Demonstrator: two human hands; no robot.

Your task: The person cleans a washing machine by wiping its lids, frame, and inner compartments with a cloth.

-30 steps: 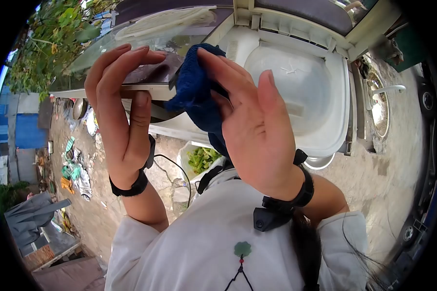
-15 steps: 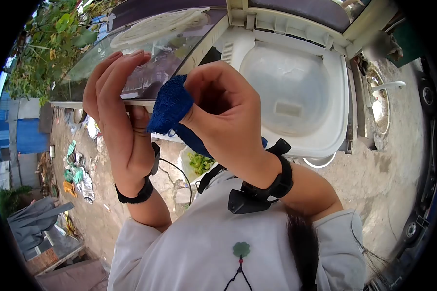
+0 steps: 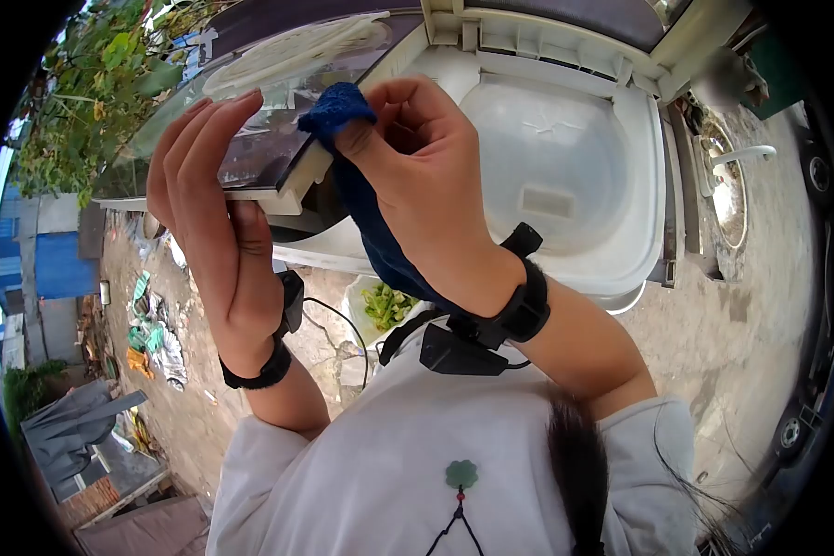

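A blue cloth (image 3: 341, 107) is pinched in my right hand (image 3: 426, 176), its top bunched over the edge of a dark glossy lid (image 3: 269, 139) and its lower part hanging below my wrist. My left hand (image 3: 211, 204) grips the lid's lower edge, with the thumb beneath and the fingers spread over the top face. To the right of my right hand lies the white machine body (image 3: 653, 185) with a translucent inner cover (image 3: 547, 167).
Leafy greens (image 3: 385, 306) lie in a white container below the machine. A basin with a tap (image 3: 743, 156) stands at the right. Scattered rubbish (image 3: 157, 338) and a grey cloth (image 3: 69, 426) are at the left, under leafy vines (image 3: 83, 102).
My right hand has moved up and slightly left with the blue cloth, which now touches the lid's edge. My left hand has shifted slightly left on the lid.
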